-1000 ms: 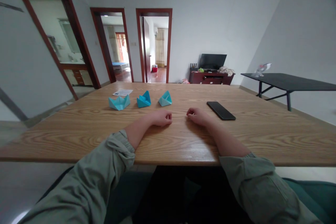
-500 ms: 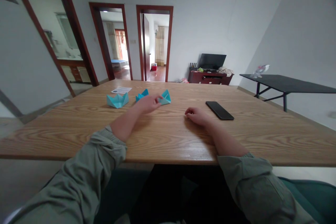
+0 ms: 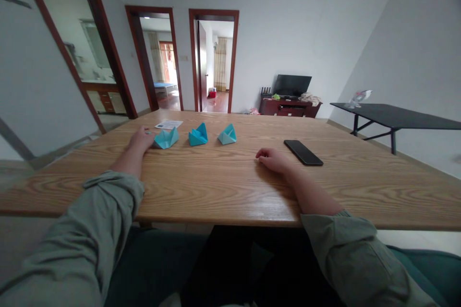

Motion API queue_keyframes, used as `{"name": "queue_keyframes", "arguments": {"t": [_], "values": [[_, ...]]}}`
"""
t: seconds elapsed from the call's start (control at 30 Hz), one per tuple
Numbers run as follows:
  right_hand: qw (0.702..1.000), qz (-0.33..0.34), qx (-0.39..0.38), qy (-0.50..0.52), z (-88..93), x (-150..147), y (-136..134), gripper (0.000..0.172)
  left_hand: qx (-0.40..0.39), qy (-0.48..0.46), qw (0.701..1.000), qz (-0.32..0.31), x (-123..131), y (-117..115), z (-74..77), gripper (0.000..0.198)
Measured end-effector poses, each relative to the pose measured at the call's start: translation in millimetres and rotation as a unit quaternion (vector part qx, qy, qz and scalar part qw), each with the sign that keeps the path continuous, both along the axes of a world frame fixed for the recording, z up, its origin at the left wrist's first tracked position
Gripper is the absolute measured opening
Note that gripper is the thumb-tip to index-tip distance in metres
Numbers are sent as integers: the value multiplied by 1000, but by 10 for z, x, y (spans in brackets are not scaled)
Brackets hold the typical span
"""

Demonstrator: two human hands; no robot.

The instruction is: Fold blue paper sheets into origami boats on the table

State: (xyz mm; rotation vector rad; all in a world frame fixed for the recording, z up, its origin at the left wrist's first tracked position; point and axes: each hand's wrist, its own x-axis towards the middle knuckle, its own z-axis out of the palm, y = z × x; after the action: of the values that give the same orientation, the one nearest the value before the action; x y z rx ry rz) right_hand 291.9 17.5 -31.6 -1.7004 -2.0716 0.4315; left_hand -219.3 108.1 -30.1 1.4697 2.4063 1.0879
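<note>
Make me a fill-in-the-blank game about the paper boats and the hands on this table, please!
There are ____ teal paper boats on the table.
The left hand is beside the paper boat at the ____ end of the row.
The black phone lies closest to the ____ hand.
The table is made of ____.

Missing words: three, left, right, wood.

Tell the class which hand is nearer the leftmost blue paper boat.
Left. The left hand lies right beside the leftmost blue paper boat, at its left end; the right hand rests far off to its right and nearer the person.
</note>
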Motion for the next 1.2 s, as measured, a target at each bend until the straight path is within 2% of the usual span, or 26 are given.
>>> {"name": "queue_keyframes", "arguments": {"t": [0.1,0.2,0.33,0.4,0.43,0.5,0.57,0.67,0.7,0.83,0.9,0.97,1.03,1.07,1.13,1.2], "values": [[1000,1,-3,3,15,-11,-18,19,-5,15,1000,7,43,24,-11,27],[1000,1,-9,4,29,-20,-38,18,15,14,999,28,55,-23,23,24],[998,1,30,55,46,-68,-51,17,94,20,994,52,191,-176,230,24],[990,9,65,128,56,-152,-50,23,204,-6,979,14,398,-268,384,20],[983,17,77,169,62,-219,-51,29,253,-25,967,-35,541,-309,454,17],[967,33,80,238,75,-403,-58,42,278,-28,956,-89,885,-372,554,15],[956,68,81,275,90,-635,-80,53,287,-40,946,-146,1274,-407,586,17],[939,116,84,313,114,-965,-128,67,270,-69,936,-215,1830,-456,543,19],[934,127,94,319,122,-1041,-143,68,260,-105,930,-239,1987,-484,521,19],[928,150,107,325,155,-1077,-164,40,225,-235,888,-326,2402,-677,480,37],[919,131,108,355,172,-970,-150,36,183,-311,845,-394,2483,-778,483,43],[907,95,108,396,188,-842,-129,38,116,-378,790,-469,2499,-832,474,46],[890,72,97,439,200,-741,-107,40,49,-396,754,-522,2474,-825,438,51],[882,69,87,459,202,-707,-99,40,24,-384,751,-536,2454,-803,412,53],[867,74,62,488,199,-673,-89,40,4,-333,768,-547,2416,-750,359,52],[870,83,40,485,189,-673,-89,39,17,-294,785,-545,2392,-714,326,47]]}}
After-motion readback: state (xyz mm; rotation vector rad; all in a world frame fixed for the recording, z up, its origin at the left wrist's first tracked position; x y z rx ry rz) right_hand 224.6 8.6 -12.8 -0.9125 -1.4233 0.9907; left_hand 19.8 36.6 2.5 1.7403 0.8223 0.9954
